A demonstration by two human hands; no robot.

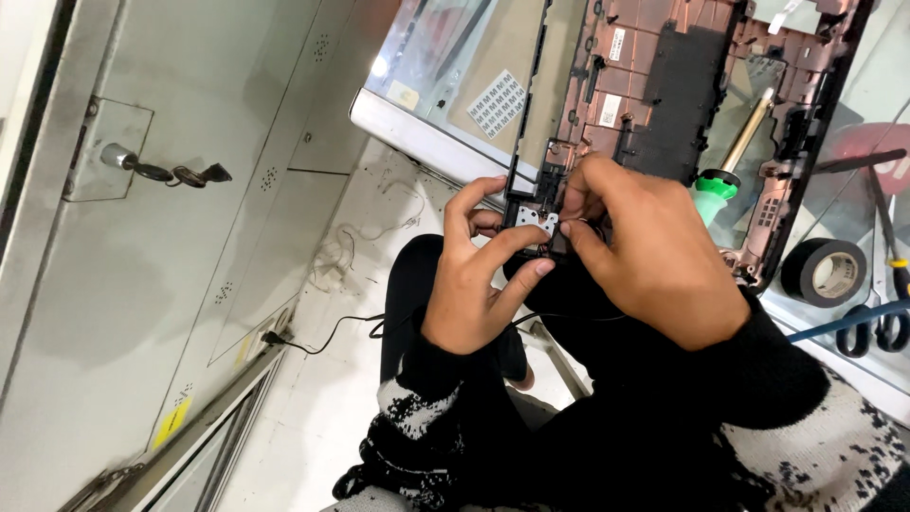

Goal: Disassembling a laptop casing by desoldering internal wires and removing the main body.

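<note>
Head view, looking down: small silver metal bracket (534, 219) at the near corner of an opened laptop base (664, 104), overhanging the counter (417, 142) edge above the lap. Left hand (474, 275) pinching the bracket edge, thumb beneath, fingers half spread. Right hand (645, 246) closed in a fine pinch on a thin black wire (580, 221) right beside the bracket. Judged as mid-step on the corner fitting, seating or freeing wire and bracket; next move calling for a steady base and small, careful fingertip pulls. Further out: green-handled screwdriver (725, 171) lying in the shell, black tape roll (825, 272), scissors (877, 327) at the right.
</note>
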